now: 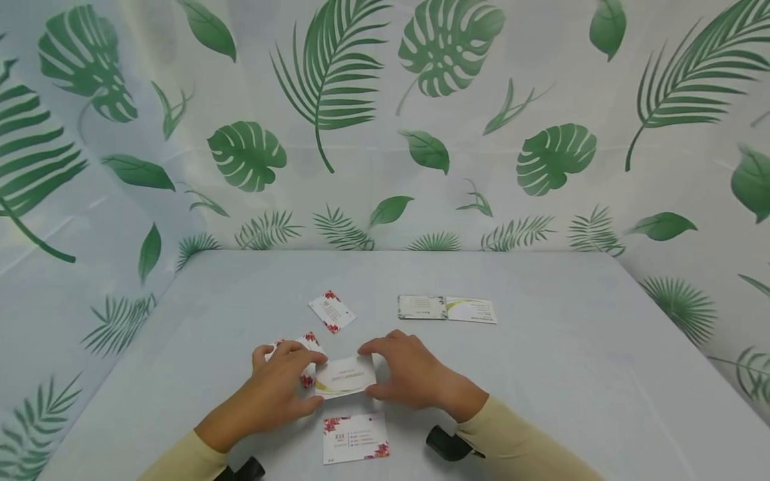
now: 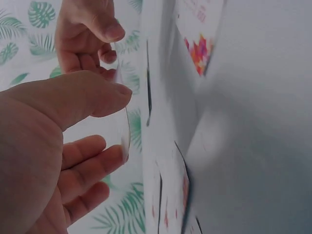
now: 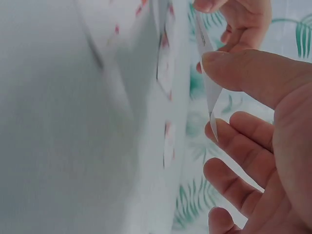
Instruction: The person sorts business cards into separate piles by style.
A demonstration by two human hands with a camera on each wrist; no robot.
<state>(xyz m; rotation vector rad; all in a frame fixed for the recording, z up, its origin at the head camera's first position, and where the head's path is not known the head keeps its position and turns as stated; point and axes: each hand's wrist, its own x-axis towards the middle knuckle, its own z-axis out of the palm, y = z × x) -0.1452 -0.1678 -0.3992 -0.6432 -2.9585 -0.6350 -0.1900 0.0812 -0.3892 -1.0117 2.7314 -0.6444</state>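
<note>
A white business card (image 1: 345, 375) with a yellow-green curve and grey print is held between both hands, raised off the table in the wrist views. My left hand (image 1: 279, 384) pinches its left end between thumb and fingers. At the opposite end, my right hand (image 1: 412, 371) grips it by the edges with thumb and fingertips. Edge-on, the thin card (image 3: 209, 90) appears slightly bent in the right wrist view. Partly hidden behind the left hand lies a card with red flowers (image 1: 311, 342). Closer to the body, another flower-cornered card (image 1: 356, 439) lies flat.
Farther back on the white table (image 1: 559, 347) is a tilted red-flowered card (image 1: 332, 311). To its right, a grey-patterned card (image 1: 421, 306) and a yellow-curved card (image 1: 471, 310) lie end to end. A leaf-printed curtain (image 1: 361, 180) surrounds the table's back and sides.
</note>
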